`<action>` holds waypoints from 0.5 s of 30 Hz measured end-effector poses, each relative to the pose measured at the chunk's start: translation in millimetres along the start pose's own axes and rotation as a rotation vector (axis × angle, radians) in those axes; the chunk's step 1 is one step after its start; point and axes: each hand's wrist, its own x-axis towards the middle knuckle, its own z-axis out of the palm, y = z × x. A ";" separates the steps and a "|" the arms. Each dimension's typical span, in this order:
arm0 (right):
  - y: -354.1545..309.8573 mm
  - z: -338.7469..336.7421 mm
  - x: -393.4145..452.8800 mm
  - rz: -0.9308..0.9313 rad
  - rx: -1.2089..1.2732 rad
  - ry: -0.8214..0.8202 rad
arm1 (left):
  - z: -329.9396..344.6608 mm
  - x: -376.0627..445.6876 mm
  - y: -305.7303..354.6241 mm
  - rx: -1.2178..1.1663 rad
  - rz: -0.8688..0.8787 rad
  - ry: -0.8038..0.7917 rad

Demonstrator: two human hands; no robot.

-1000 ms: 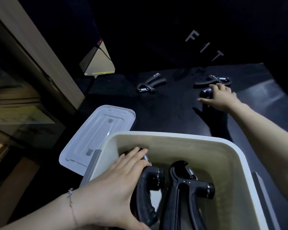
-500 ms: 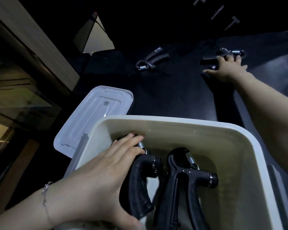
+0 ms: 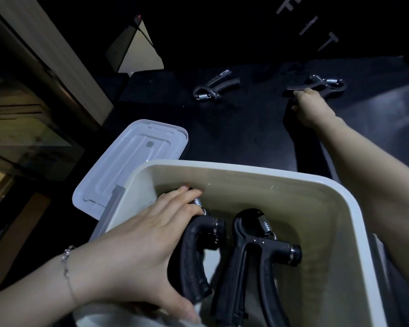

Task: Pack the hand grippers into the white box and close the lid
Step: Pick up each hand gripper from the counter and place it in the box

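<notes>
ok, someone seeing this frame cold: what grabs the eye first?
The open white box in the foreground, with two black hand grippers inside; the left hand rests on the left one, beside the right one. Far across the dark mat, the right hand reaches a gripper still lying out, with another to its left. The lid lies off the box, at its left.

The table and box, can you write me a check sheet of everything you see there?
Surface: dark table.
Job's things: two hand grippers in the white box; two more on the table, one alone, one at the right hand. Lid off, beside the box.
Clutter: nothing seen.
Hands: left hand on a gripper in the box; right hand touching the far gripper.
Cables: nothing seen.
Surroundings: dim room.
</notes>
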 end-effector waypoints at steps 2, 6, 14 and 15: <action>3.9 -0.9 -1.6 -0.071 -0.027 -0.006 | -2.2 1.3 -0.6 -0.019 0.001 -0.039; 8.0 -5.2 -9.9 -0.179 -0.029 0.005 | -0.9 0.0 -1.8 -0.006 0.024 -0.040; -26.3 -21.2 -63.5 -0.357 0.041 0.174 | 0.2 -2.3 2.6 -0.023 0.036 -0.006; -32.0 -24.7 -70.0 -0.358 0.066 0.214 | -0.2 -1.1 3.1 -0.024 0.029 -0.010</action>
